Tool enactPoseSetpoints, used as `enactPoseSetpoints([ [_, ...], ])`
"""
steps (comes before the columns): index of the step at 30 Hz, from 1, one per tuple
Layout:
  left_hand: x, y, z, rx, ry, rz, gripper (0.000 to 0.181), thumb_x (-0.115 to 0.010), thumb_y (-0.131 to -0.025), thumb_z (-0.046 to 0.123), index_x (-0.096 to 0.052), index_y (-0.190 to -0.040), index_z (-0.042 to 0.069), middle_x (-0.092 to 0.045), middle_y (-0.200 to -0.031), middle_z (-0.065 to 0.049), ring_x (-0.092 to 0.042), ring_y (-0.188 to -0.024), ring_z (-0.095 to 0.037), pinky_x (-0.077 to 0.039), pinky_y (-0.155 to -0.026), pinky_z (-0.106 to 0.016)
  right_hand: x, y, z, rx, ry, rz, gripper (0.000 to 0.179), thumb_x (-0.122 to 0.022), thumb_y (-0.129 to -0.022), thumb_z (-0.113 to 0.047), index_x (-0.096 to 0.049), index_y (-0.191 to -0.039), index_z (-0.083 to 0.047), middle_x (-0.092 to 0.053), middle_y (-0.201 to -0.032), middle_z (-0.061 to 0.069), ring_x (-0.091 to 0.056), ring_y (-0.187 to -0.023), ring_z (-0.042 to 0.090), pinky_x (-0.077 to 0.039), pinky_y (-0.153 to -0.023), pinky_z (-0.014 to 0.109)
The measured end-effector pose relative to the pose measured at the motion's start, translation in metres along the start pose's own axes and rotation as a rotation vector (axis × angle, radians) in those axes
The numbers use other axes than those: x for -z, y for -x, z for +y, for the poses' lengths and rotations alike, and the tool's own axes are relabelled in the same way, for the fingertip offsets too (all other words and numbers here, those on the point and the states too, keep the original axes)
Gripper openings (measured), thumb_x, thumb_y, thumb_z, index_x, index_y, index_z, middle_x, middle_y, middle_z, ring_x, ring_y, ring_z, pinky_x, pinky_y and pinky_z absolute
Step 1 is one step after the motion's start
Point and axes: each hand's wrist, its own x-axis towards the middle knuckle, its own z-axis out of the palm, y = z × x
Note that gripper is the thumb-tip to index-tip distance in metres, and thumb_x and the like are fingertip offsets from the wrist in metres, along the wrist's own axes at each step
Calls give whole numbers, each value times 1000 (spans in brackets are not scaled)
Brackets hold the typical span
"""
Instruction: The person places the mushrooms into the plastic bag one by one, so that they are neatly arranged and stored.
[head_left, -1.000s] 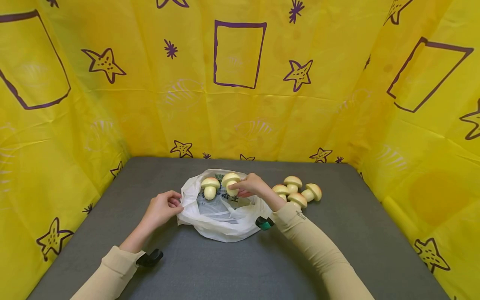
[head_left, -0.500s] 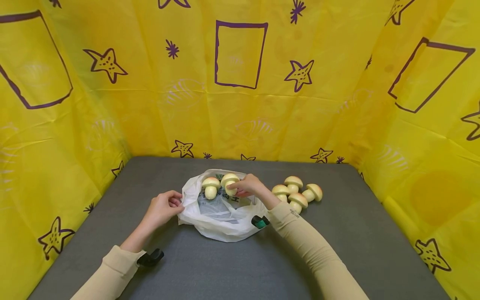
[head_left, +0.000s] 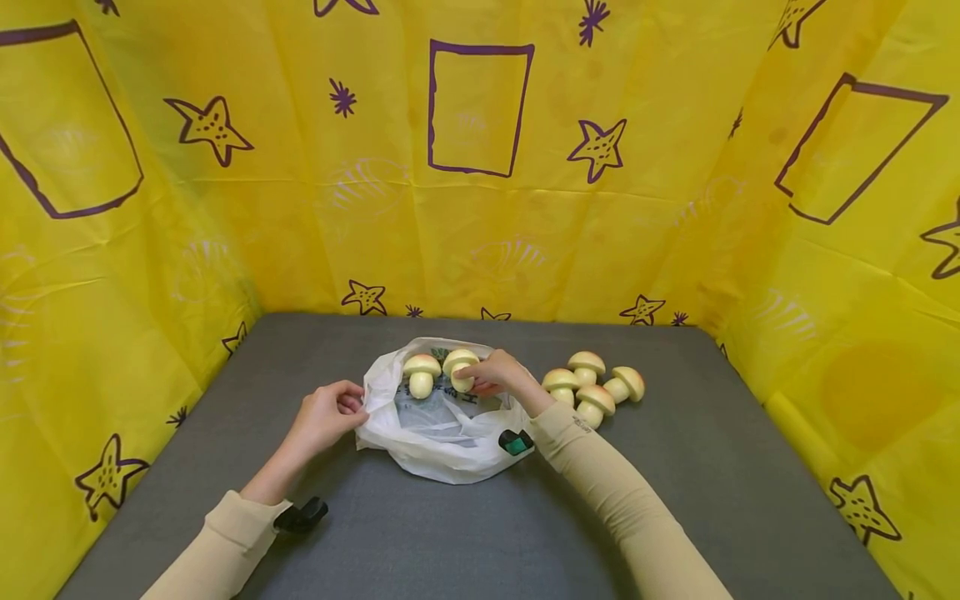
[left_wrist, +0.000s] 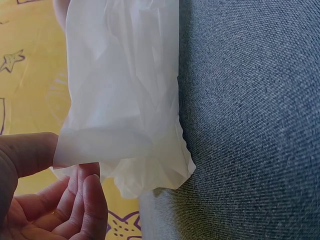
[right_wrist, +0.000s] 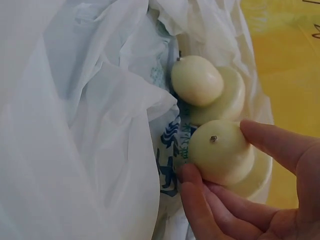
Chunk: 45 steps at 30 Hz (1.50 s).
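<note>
A white plastic bag (head_left: 448,465) with dark printing inside lies spread on the grey table, its mouth facing up. My left hand (head_left: 327,417) pinches the bag's left rim; in the left wrist view thumb and fingers meet at the edge of the thin white plastic (left_wrist: 120,90). Inside the bag's far side, my right hand (head_left: 508,372) grips a toy mushroom (head_left: 460,359) by its pale stem. In the right wrist view the fingers curl around that stem (right_wrist: 220,152). Just left of it, a second toy mushroom (head_left: 422,375) leans against the bag's back wall.
Several more toy mushrooms (head_left: 595,400) with orange-tinted caps cluster on the table right of the bag, beside my right forearm. A yellow patterned cloth (head_left: 480,250) rises behind and on both sides of the grey table (head_left: 420,533).
My right wrist and forearm have shifted slightly left, while the fingers stay on the mushroom's stem. The left hand and the bag look unchanged.
</note>
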Motion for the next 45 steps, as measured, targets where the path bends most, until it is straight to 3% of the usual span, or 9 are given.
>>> enactPoseSetpoints([
  [16, 1, 0, 1, -6, 0, -4, 28, -73, -74, 8, -65, -100, -1, -66, -78, -6, -59, -68, -13, -46, -59, -23, -3, -8, 1, -16, 17, -29, 58, -80, -73, -37, -57, -108, 2, -67, -87, 11, -69, -73, 18, -56, -65, 29],
  [28, 1, 0, 1, 1, -1, -5, 28, -73, -75, 9, -65, -101, 0, -66, -79, -6, -59, -68, -13, -46, -59, -23, -5, -9, 4, 3, 14, -41, 52, -81, -72, -36, -58, -100, 2, -65, -83, 10, -68, -75, 20, -56, -63, 29],
  [37, 1, 1, 3, -4, -6, 3, 28, -72, -75, 10, -65, -99, 0, -66, -79, -6, -59, -67, -12, -46, -60, -23, 0, -7, 6, 25, -24, -98, 51, -75, -78, -36, -58, -107, 3, -68, -91, 13, -68, -77, 20, -56, -70, 32],
  [45, 2, 1, 1, -6, -8, 0, 28, -73, -75, 9, -65, -100, -1, -66, -79, -7, -60, -68, -13, -46, -59, -23, -1, -10, 6, -1, -69, -114, 52, -79, -76, -30, -56, -107, 5, -68, -88, 13, -69, -75, 20, -56, -71, 32],
])
